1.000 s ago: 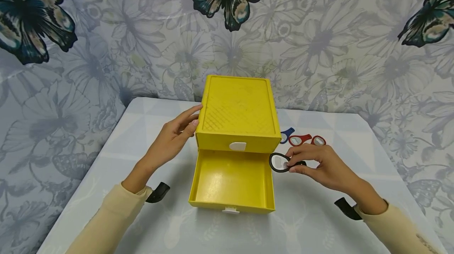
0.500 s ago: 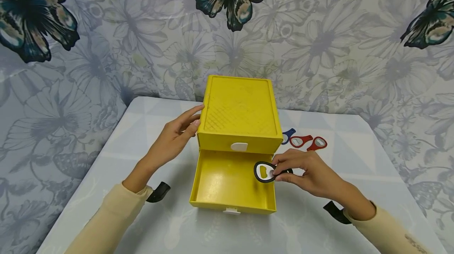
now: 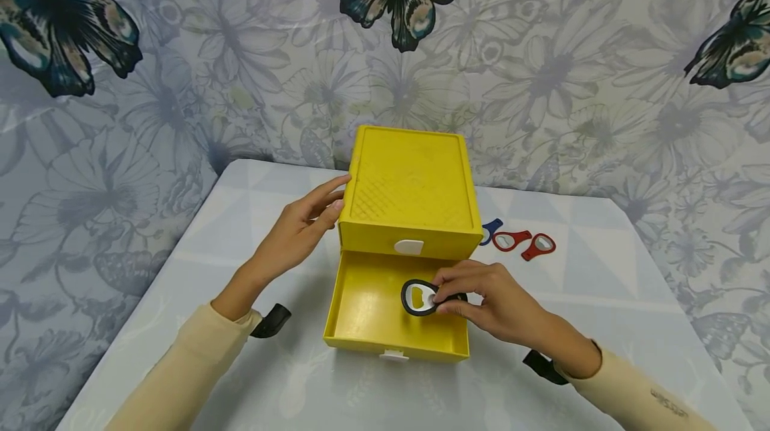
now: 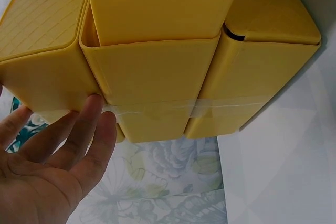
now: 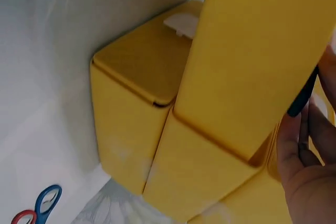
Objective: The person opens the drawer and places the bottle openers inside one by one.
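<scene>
In the head view my right hand (image 3: 490, 297) pinches a bottle opener (image 3: 428, 297) with a black rim and pale metal plate. It is over the pulled-out yellow drawer (image 3: 361, 304), apart from its floor. The right wrist view shows only the opener's dark handle (image 5: 303, 97) between the fingertips, beside the drawer wall. My left hand (image 3: 295, 234) rests its fingertips against the left side of the yellow drawer unit (image 3: 415, 177). In the left wrist view, that hand (image 4: 52, 171) has its fingers extended along the top tier's side.
Right of the unit on the white table (image 3: 577, 324) lie a blue bottle opener (image 3: 492, 228), partly hidden, and two red bottle openers (image 3: 511, 239). The shut bottom drawer (image 5: 142, 51) sits below the pulled-out one. Behind the table hangs a patterned backdrop (image 3: 541, 83).
My right hand has carried the black-rimmed bottle opener leftward, from beside the unit to over the open drawer. The left hand keeps its place on the unit.
</scene>
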Available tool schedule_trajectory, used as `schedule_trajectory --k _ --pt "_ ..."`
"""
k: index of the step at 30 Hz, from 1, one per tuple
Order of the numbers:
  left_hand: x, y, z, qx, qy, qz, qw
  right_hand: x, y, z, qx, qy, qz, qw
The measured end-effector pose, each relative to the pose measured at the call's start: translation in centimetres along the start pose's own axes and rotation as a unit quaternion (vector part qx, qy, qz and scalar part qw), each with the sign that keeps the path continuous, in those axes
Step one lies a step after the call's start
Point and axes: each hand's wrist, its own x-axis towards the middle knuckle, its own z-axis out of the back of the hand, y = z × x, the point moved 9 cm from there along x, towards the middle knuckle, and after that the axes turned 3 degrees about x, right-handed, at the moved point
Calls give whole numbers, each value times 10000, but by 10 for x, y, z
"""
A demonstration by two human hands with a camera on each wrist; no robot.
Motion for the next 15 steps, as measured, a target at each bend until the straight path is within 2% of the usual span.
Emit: schedule_trajectory --k 5,15 --pt "0 0 1 13 3 46 10000 12 3 -14 -61 57 -140 9999" --pt "1 1 1 -34 12 32 10000 34 4 -35 -116 461 -778 9958"
